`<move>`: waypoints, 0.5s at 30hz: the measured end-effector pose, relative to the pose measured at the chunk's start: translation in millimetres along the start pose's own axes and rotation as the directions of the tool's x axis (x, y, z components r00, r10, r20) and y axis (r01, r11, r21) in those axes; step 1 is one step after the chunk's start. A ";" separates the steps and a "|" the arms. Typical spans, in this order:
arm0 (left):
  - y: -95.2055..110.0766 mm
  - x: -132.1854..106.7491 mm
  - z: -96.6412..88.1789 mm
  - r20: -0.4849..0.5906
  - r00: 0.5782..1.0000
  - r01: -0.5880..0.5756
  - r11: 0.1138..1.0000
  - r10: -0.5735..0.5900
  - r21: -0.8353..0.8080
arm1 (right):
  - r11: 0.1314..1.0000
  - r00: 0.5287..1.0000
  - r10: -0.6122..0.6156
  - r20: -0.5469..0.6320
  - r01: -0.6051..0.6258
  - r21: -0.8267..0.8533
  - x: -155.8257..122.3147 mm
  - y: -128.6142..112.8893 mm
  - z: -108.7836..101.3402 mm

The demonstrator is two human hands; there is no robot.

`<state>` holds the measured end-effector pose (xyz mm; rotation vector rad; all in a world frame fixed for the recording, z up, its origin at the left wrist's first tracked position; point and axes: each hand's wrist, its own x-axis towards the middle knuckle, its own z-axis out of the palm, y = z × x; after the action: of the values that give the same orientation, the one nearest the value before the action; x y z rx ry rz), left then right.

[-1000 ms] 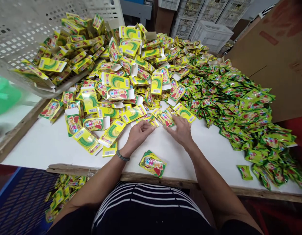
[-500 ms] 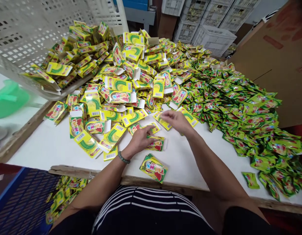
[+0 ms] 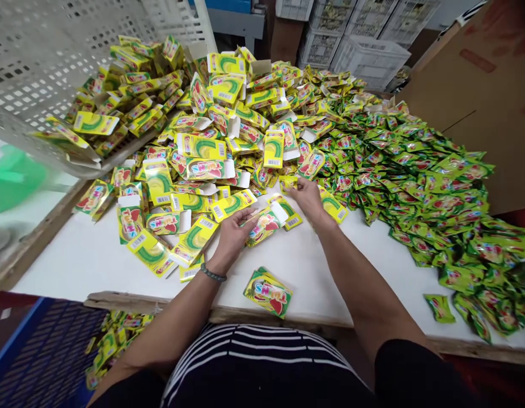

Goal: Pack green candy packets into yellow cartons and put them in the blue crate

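White table [image 3: 313, 266]; yellow cartons [image 3: 203, 141] heaped ahead of hands, green sachets [image 3: 415, 181] right of right hand [image 3: 308, 199], pinching small carton [image 3: 288, 183]. Left hand [image 3: 232, 238] open, just beside tilted carton [image 3: 261, 225].

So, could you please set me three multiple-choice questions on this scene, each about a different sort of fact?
1. Where does the lone yellow-green printed carton lie?
A. On the bare white table top
B. In a blue bin
C. On the floor

2. How many of the person's wrists show a bracelet?
A. None
B. One
C. Two

3. How does the white perforated plastic crate stand?
A. Flat on the floor
B. Tilted above the cartons
C. Upside down on the table

Answers:
1. A: it lies apart from the other cartons, near the table's front edge.
2. B: a dark beaded bracelet circles the wrist of the left hand only.
3. B: its perforated side slants over the heap of yellow cartons.
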<state>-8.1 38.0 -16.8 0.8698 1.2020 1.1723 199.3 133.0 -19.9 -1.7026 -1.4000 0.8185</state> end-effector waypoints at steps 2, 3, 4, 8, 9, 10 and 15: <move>1.2 -2.5 2.6 -0.008 0.999 -0.035 0.998 0.035 0.047 | 0.989 0.998 -0.012 0.068 0.002 0.151 -24.2 1.1 -19.7; 1.8 -3.8 4.1 -0.001 0.999 -0.053 0.996 0.053 0.073 | 0.956 0.995 -0.006 0.102 -0.025 0.293 -37.5 1.3 -27.2; 2.4 -5.0 5.6 0.013 0.998 -0.070 0.993 0.069 0.091 | 0.915 0.990 0.005 0.139 -0.060 0.400 -50.7 1.6 -32.4; 3.1 -8.9 12.9 0.108 0.992 -0.075 0.996 0.070 0.042 | 0.877 0.979 0.010 0.202 -0.106 0.468 -90.6 6.3 -34.9; 2.8 -9.7 14.5 0.125 0.990 -0.062 0.998 0.059 0.018 | 0.898 0.979 0.010 0.202 -0.098 0.429 -95.8 8.1 -33.7; 2.3 -10.3 15.9 0.135 0.990 -0.049 0.999 0.049 0.000 | 0.916 0.979 0.012 0.203 -0.092 0.390 -99.3 9.8 -33.1; -0.1 -13.0 19.0 0.141 0.990 -0.003 0.999 0.009 -0.042 | 0.940 0.960 -0.007 0.281 -0.090 0.330 -106.0 12.3 -44.3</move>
<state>11.0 27.0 -10.2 0.9098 1.0572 1.1180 223.0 20.6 -7.9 -1.3912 -1.3121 1.2865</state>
